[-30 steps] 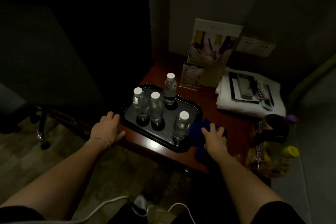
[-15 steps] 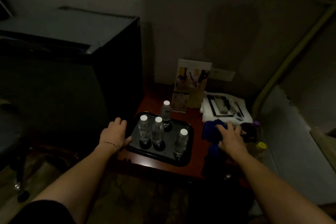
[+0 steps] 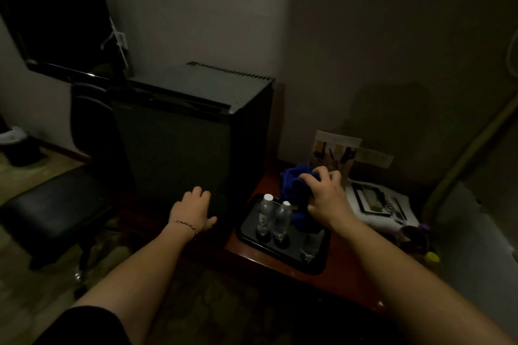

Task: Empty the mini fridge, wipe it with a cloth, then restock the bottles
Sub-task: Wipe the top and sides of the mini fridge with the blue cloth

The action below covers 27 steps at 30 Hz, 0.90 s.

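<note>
Now the right hand [image 3: 326,199] clutches the blue cloth [image 3: 297,185] at centre right; left hand [image 3: 193,211], fingers relaxed, should open the mini fridge [image 3: 179,148] door fully before wiping.

Pretty dim shot, but here's the person's getup. 2 bare forearms come in from the bottom, no long sleeves on either. Left arm has a short black sleeve [image 3: 92,325] ending above the elbow. On the left wrist there's a thin bracelet [image 3: 183,223], looks like a reddish cord with small dark beads, hard to say more in this light. Left hand [image 3: 193,211] and right hand [image 3: 326,202] wear no gloves.
</note>
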Each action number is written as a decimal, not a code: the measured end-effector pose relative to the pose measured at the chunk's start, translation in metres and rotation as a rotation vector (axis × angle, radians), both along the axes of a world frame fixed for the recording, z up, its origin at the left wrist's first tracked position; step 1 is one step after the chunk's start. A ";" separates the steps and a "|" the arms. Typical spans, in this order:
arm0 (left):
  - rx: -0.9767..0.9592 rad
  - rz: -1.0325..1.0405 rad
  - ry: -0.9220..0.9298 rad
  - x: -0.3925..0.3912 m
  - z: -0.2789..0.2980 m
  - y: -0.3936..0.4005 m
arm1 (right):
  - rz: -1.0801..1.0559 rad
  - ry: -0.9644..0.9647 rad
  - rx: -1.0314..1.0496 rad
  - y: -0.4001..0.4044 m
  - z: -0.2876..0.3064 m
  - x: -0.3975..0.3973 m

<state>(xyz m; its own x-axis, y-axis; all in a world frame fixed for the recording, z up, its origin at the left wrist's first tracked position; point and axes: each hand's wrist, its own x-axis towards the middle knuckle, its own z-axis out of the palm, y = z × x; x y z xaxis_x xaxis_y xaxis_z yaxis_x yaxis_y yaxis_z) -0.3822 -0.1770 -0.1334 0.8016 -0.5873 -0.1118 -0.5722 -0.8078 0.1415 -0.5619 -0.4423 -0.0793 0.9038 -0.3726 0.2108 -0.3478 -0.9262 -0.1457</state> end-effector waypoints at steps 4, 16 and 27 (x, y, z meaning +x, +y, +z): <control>-0.006 0.069 -0.028 0.015 0.013 0.030 | 0.142 -0.036 -0.005 0.050 0.017 0.037; -0.087 0.131 -0.200 0.180 0.047 0.096 | 0.231 -0.203 -0.158 0.159 0.094 0.219; -0.269 0.030 -0.343 0.319 0.094 0.116 | 0.119 -0.211 -0.250 0.192 0.134 0.345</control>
